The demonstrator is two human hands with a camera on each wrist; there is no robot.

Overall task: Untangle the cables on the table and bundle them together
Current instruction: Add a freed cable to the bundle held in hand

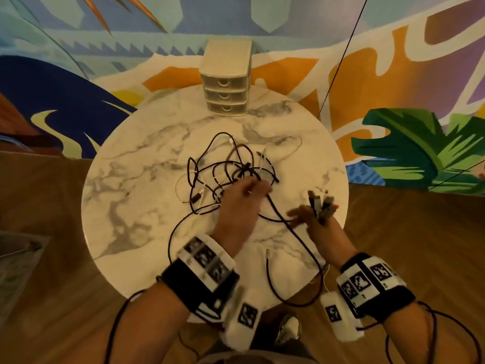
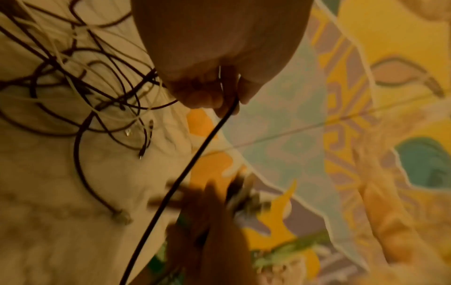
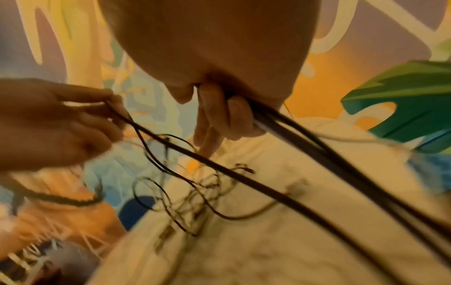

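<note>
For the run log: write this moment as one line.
left hand: pinches dark cable | right hand: grips gathered cable ends | tangle: on table

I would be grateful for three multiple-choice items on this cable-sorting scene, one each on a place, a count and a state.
1. Where does the drawer unit stand?
A. at the table's far edge
B. on the floor
C. under the right hand

2. How many drawers does it show?
A. one
B. three
C. five

3. What is the right hand doing?
A. lying flat on the table
B. hanging empty
C. gripping a bunch of cable ends

Answers:
1. A: the unit sits on the round marble table, beyond the tangled cables.
2. B: three stacked drawer fronts show.
3. C: several connectors stick up from its fingers, while the left hand pinches a dark cable at the tangle.
</note>
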